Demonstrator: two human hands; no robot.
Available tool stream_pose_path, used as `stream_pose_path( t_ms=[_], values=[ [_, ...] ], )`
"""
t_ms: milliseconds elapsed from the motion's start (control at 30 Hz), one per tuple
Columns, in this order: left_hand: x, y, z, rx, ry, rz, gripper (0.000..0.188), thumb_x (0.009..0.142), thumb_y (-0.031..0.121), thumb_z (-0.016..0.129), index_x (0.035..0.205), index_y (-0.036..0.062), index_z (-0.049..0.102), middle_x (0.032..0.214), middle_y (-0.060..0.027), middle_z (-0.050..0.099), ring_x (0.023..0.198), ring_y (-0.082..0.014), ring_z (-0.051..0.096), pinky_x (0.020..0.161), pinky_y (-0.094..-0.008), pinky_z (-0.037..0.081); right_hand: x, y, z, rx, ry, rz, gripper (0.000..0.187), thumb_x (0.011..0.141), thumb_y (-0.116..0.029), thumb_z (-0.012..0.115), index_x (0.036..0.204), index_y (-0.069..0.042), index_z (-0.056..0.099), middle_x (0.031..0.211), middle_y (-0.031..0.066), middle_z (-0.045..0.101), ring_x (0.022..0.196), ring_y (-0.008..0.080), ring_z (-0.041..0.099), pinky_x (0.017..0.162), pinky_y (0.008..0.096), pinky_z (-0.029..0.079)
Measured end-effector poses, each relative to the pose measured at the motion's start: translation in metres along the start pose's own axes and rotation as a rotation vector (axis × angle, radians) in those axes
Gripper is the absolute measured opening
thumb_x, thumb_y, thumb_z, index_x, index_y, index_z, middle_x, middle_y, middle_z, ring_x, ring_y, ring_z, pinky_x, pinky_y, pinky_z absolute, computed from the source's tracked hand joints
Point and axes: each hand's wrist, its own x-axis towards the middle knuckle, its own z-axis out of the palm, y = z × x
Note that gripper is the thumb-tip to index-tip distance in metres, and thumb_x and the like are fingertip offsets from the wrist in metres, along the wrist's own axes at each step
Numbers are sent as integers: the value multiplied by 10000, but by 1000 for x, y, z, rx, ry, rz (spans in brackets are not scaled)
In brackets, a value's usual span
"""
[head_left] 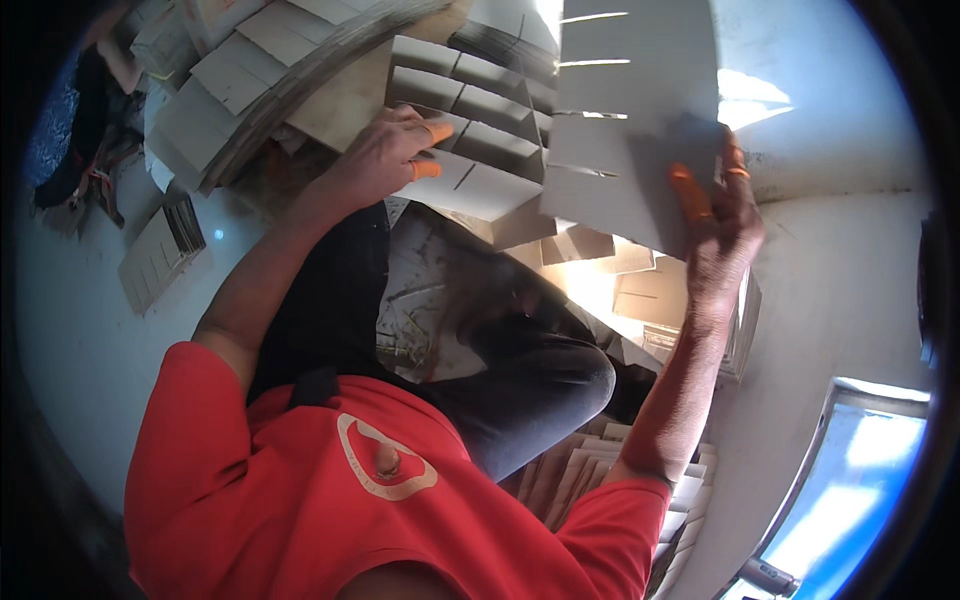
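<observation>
My right hand [718,222] grips the edge of a flat grey cardboard sheet [635,135], thumb on its near face and fingers along its right side. Several slots are cut into the sheet's left edge. Left of it lies a cardboard divider grid [490,185], made of long strips crossed by a thin one. At the grid's left end, my left hand [392,155] is closed on a strip, with thumb and finger on either side. Orange finger covers show on both hands. The sheet's left edge meets the grid's right end; whether they interlock I cannot tell.
Layered cardboard sheets [235,85] are piled at the upper left. A small bundle of slotted strips [163,252] lies on the floor at left. More cardboard [590,470] stands by my right knee. Another person's arm [120,65] shows at the far left.
</observation>
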Motion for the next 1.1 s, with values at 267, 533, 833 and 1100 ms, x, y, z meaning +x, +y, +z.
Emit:
stream_pose_path(
  t_ms=[267,533,833,1100],
  values=[
    [-5,-12,16,-141,48,109,212,730,-15,690,941,-13,673,784,-91,622,775,-227,553,696,-349,480,18,-19,60,-298,-188,-24,614,805,-84,709,1366,-41,461,879,71,692,744,49,562,692,226,490],
    [-3,-16,23,-79,133,126,163,702,3,687,862,28,669,691,-75,596,708,-244,539,627,-379,449,22,-19,82,-207,-238,-23,484,774,69,671,1235,89,522,1066,233,649,954,203,654,806,303,512],
    [-3,-15,24,-141,123,60,105,716,9,638,805,55,671,634,-106,589,685,-283,569,750,-407,454,26,-16,94,-226,-244,-72,482,746,92,679,1204,110,531,1053,255,642,921,250,670,770,314,523],
    [-1,-19,23,-102,107,75,103,715,24,653,815,41,673,687,-83,617,712,-251,563,714,-379,444,37,-19,98,-206,-318,-12,426,773,67,670,1178,106,547,1013,242,655,879,228,672,743,301,518]
  ],
)
